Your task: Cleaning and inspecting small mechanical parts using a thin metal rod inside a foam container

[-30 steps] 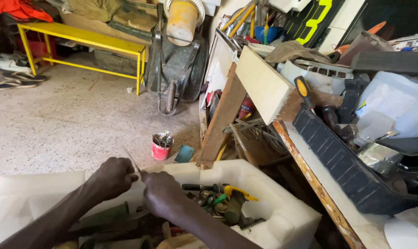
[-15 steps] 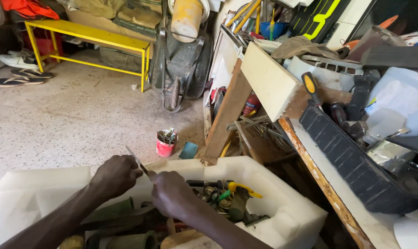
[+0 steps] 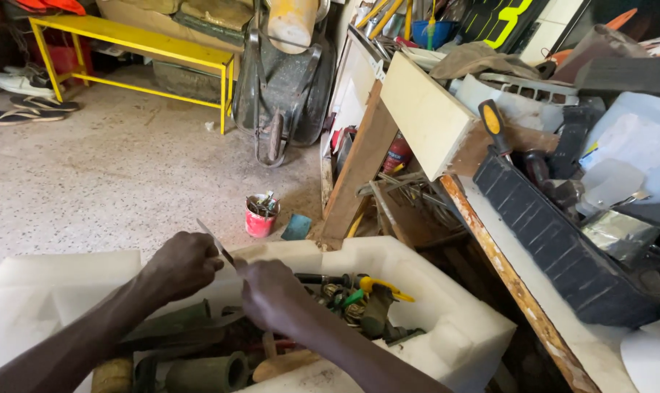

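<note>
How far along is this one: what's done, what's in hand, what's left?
Done: nothing looks finished. In hand: the left hand and right hand pinch a thin blade between them above the white foam box. Left: the tools lie jumbled in the box, and the red cup stands apart on the floor.

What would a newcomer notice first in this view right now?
Both hands meet low in the middle: the left hand and right hand pinch a thin metal strip over a white foam box crammed with tools. Behind, a yellow bench stands top left beside a tipped-up wheelbarrow.
</note>
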